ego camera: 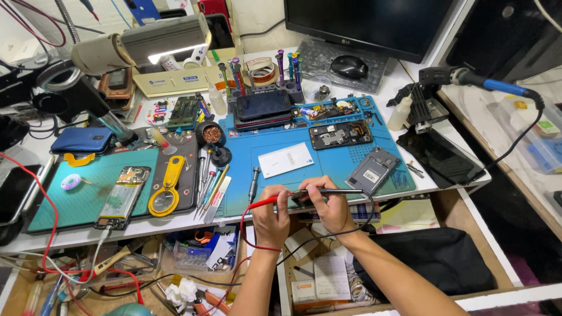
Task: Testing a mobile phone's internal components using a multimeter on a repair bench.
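I am seeing my left hand (270, 215) pinching the red probe (266, 202) and my right hand (331, 205) gripping the black probe (328, 191) at lower centre, tips meeting over the blue mat (281, 140)'s edge, phones still lying opened.

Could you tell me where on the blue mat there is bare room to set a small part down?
The blue mat is bare between the white card and the grey phone back, and in front of the card. Its far edge is crowded with the opened phone and loose parts.
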